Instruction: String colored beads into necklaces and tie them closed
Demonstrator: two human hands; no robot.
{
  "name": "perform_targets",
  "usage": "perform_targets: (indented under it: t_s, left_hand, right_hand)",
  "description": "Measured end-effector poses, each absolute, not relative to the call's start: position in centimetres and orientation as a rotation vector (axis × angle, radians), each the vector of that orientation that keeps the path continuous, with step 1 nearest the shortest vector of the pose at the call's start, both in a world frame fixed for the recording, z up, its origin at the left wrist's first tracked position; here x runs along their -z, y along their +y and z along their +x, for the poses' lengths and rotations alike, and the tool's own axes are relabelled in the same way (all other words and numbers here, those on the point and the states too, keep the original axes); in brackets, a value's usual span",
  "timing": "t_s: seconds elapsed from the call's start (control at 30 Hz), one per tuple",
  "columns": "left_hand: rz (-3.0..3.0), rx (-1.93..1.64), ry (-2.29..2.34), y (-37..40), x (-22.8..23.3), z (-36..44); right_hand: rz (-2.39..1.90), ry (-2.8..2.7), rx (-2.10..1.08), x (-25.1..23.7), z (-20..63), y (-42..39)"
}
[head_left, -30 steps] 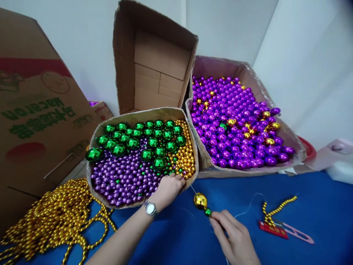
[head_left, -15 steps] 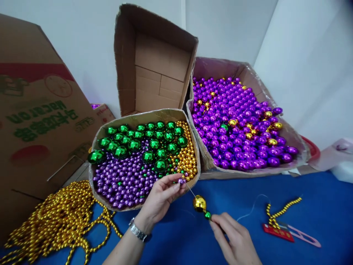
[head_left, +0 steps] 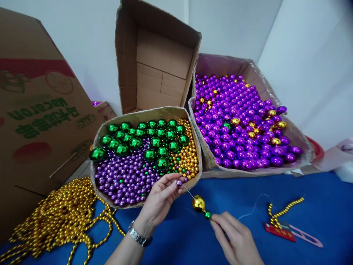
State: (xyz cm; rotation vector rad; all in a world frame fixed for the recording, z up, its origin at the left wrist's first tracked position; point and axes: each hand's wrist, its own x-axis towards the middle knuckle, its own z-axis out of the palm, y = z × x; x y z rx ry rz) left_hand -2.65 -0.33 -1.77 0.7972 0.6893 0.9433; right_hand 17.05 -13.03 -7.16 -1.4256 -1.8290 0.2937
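Note:
My left hand (head_left: 162, 195), closed in a pinch, holds a small shiny purple bead (head_left: 179, 182) over the near rim of a bead-filled box. A thin, straight strand (head_left: 188, 191) runs from those fingertips to a large gold bead (head_left: 198, 203). Beyond the gold one sits a small green bead (head_left: 207, 215), at the fingertips of my right hand (head_left: 234, 232). That hand is closed on the strand's end by the green bead; whether the strand is a needle or stiff thread I cannot tell. Pale thread (head_left: 255, 206) trails to the right across the blue cloth.
The near carton (head_left: 200, 162) holds green, purple and gold beads. Purple beads fill a larger carton (head_left: 309, 149) at right. An open box (head_left: 162, 55) stands behind. Gold bead strings (head_left: 60, 217) lie left; a red card (head_left: 280, 232) and pink tool (head_left: 309, 236) lie right.
The view has shifted slightly, while both hands keep nearly the same pose. At my left fingertips the purple bead sits a little further left and shows more plainly.

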Motion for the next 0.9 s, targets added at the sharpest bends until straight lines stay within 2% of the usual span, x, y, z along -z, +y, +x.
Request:
perform_targets:
  t_s: [0.33,0.5,0.7,0.9]
  left_hand:
    - [0.704,-0.918,0.676,-0.5,1.6,-2.6]
    - [0.813,-0.867,0.697,-0.6,1.6,-2.7]
    - [1.124,-0.866,0.849,-1.0,1.5,-2.8]
    - [1.217,-0.739,0.914,-2.6,3.6,-1.2]
  right_hand:
    - [-1.465,-1.846,-0.257,7.2,17.1,-13.1]
    - [-1.502,-1.902,-0.219,7.5,17.5,-13.2]
    - [-1.539,-2.010,-0.033,8.8,18.4,-13.3]
    - [-1.563,-1.757,-0.444,10.2,17.6,-12.6]
